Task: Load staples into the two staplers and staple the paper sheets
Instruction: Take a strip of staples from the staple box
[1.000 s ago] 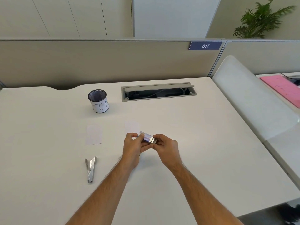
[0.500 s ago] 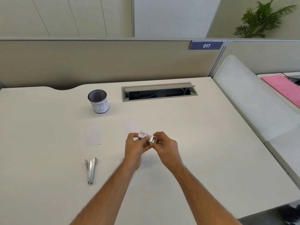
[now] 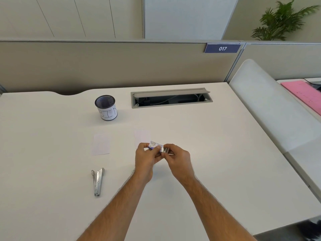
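Staples [image 3: 164, 150] are being drawn as a silvery strip from a small purple staple box [image 3: 154, 145], which is pinched in the left hand [image 3: 146, 156] while the strip is pinched by the right hand [image 3: 177, 157], both held above the desk [image 3: 208, 145]. One metal stapler [image 3: 97, 182] lies splayed open, apparently unloaded, left of the hands. A second stapler cannot be made out. Two paper sheets [image 3: 101, 144] lie flat, seemingly unstapled. Loading and stapling are judged still to be done.

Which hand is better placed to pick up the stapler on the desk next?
Probably left: the stapler lies on the left hand's side. The right hand pinches staples by the box.
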A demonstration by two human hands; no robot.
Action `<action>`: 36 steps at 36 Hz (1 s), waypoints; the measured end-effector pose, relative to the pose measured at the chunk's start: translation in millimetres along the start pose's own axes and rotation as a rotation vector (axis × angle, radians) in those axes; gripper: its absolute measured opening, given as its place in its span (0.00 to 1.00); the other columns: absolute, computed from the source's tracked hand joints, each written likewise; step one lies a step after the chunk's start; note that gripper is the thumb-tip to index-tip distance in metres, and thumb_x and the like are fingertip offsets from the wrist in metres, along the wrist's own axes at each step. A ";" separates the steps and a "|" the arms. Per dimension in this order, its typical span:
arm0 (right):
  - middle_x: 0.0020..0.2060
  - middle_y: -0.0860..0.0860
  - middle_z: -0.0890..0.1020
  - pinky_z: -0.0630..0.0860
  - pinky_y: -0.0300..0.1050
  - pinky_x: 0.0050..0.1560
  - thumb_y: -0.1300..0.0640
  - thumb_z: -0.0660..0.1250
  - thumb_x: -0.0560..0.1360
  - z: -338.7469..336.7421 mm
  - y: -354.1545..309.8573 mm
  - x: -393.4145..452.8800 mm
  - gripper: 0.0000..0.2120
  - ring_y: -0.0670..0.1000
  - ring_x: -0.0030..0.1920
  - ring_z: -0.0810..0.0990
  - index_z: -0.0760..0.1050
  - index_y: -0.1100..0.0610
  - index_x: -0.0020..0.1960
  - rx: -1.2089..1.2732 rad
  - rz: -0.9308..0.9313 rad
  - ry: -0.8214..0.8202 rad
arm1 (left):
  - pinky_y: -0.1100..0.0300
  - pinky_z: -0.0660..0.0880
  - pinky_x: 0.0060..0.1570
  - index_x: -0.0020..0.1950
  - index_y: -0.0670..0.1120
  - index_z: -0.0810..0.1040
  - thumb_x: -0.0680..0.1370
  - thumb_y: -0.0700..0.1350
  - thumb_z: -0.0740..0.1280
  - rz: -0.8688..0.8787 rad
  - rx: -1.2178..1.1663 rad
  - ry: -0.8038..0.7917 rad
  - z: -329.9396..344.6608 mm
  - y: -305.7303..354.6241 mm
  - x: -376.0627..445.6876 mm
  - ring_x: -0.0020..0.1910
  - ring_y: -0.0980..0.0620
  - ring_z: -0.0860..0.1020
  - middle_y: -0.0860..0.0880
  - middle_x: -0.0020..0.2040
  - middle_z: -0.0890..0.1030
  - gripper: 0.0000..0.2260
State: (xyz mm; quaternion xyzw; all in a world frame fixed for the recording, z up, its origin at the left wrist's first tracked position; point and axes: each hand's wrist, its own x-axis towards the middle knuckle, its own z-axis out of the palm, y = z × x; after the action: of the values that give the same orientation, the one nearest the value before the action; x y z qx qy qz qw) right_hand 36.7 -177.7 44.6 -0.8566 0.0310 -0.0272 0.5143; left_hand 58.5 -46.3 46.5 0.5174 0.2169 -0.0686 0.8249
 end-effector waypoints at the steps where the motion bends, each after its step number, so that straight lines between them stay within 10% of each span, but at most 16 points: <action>1: 0.45 0.40 0.86 0.81 0.40 0.48 0.61 0.69 0.77 0.2 0.6 0.0 0.09 0.41 0.49 0.84 0.81 0.49 0.53 -0.003 -0.003 0.001 | 0.55 0.84 0.41 0.57 0.37 0.73 0.76 0.33 0.72 0.000 0.000 0.003 0.4 0.0 -0.5 0.44 0.40 0.87 0.37 0.48 0.86 0.13; 36: 0.43 0.42 0.86 0.78 0.35 0.44 0.58 0.71 0.78 1.6 1.6 0.4 0.04 0.42 0.47 0.84 0.82 0.51 0.51 -0.026 -0.052 0.030 | 0.55 0.84 0.40 0.57 0.38 0.72 0.76 0.32 0.72 -0.003 -0.020 0.020 3.5 0.7 -4.2 0.44 0.39 0.87 0.37 0.49 0.86 0.12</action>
State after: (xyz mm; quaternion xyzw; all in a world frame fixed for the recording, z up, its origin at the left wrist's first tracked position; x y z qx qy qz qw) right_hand 37.1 -177.0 42.4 -0.8632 0.0166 -0.0529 0.5017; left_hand 56.0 -49.5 50.2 0.5094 0.2267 -0.0625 0.8278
